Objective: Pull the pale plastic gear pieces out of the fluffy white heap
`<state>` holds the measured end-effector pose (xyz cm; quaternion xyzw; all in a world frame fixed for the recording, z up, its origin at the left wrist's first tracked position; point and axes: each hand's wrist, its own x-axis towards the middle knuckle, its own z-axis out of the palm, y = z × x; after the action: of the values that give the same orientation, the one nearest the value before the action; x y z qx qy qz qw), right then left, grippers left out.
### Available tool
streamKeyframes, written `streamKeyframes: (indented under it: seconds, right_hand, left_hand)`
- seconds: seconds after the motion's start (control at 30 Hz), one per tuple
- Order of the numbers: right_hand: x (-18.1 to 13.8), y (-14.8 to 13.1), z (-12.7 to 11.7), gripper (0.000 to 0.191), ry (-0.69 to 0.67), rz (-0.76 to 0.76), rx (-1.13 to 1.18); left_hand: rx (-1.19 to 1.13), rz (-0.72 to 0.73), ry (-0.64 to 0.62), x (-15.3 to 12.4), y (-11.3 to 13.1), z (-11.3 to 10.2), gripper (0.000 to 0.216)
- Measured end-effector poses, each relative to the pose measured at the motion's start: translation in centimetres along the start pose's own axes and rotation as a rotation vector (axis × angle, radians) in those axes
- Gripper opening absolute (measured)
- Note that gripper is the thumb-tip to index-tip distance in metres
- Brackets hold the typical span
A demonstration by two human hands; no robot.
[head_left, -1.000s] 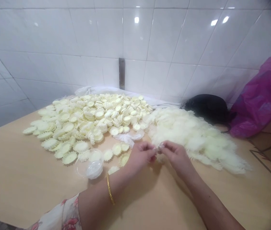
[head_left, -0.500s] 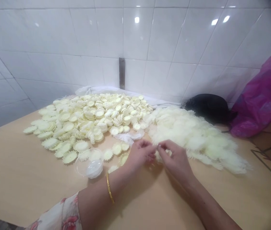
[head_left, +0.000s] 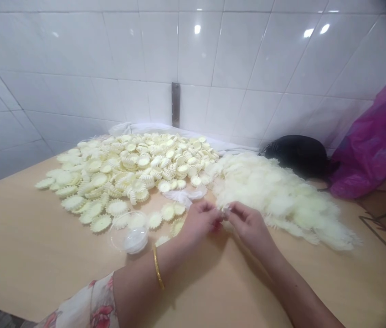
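the left hand (head_left: pixel 199 222) and the right hand (head_left: pixel 251 226) meet just in front of a soft heap of cream, fringed, feathery discs (head_left: pixel 275 196). each grip is pressed together on a small pale frilled scrap (head_left: pixel 224 210), pinching it between the fingertips, and it is too small to make out its exact shape. the scrap is held above the light wooden surface (head_left: pixel 42 255), close to the near edge of the heap.

to the left of the hands lies a wide spread of stiff cream scalloped discs (head_left: pixel 120 168), like little toothed wheels, many stacked on edge and some lying flat and loose near the left hand. a clear round plastic tub (head_left: pixel 133 239) with something white inside stands among the loose discs, and a crumpled white cloth scrap (head_left: pixel 182 193) lies between the two heaps.

a thin gold bangle (head_left: pixel 157 269) circles the left wrist, and a cream sleeve with pink flowers (head_left: pixel 90 303) covers the arm behind it. farther back, a long white cloth (head_left: pixel 151 129) runs along the foot of the white glazed tile wall (head_left: pixel 76 50), which carries a narrow dark metal strip (head_left: pixel 175 105). a rounded black bundle (head_left: pixel 297 156) and a crumpled magenta plastic bag (head_left: pixel 373 146) sit at the right.
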<state>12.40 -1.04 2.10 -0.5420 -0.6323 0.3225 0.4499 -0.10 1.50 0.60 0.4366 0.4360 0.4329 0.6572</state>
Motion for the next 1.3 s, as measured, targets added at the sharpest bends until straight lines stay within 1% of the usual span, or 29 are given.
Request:
streamKeyframes:
  seconds: [0.13, 0.33, 0.43, 0.53, 0.63, 0.7, 0.77, 0.83, 0.93, 1.1, 1.3]
  right_hand:
    - [-0.2, -0.4, 0.1, 0.017, -0.005, -0.031, -0.065]
    - [-0.1, 0.1, -0.2, 0.022, -0.152, 0.001, 0.112]
    - [0.0, 0.3, -0.3, 0.023, -0.137, 0.04, 0.149]
    - [0.2, 0.4, -0.4, 0.024, -0.131, 0.041, 0.101]
    - [0.2, 0.4, -0.5, 0.022, -0.067, 0.036, -0.014]
    - [0.2, 0.3, -0.4, 0.019, -0.012, 0.016, -0.091]
    - [0.1, 0.2, -0.3, 0.015, 0.007, -0.014, -0.134]
    - [0.1, 0.2, -0.1, 0.015, 0.011, -0.028, -0.173]
    - [0.1, 0.6, 0.0, 0.016, 0.088, -0.057, -0.3]
    - [0.4, 1.2, -0.2, 0.02, 0.213, -0.147, -0.511]
    - [0.7, 1.1, -0.3, 0.019, 0.283, -0.17, -0.621]
  left_hand:
    - [-0.013, 0.011, 0.018, 0.1, 0.0, -0.1, 0.012]
    - [0.008, 0.082, 0.004, 0.2, -0.4, -0.3, 0.016]
    - [0.014, 0.084, -0.008, 0.1, -0.4, -0.2, 0.016]
    - [-0.003, 0.043, -0.02, 0.0, -0.2, -0.1, 0.017]
    - [0.0, 0.038, -0.035, -0.1, -0.2, 0.0, 0.014]
    - [0.037, 0.067, -0.047, -0.1, -0.3, 0.1, 0.012]
    - [0.088, 0.1, -0.048, -0.2, -0.3, 0.2, 0.01]
    - [0.147, 0.13, -0.037, -0.4, -0.4, 0.3, 0.009]
    - [0.212, 0.166, -0.027, -0.6, -0.4, 0.5, 0.01]
    - [0.21, 0.212, 0.002, -0.9, -0.4, 0.7, 0.01]
    - [0.2, 0.236, 0.009, -0.9, -0.2, 0.7, 0.009]
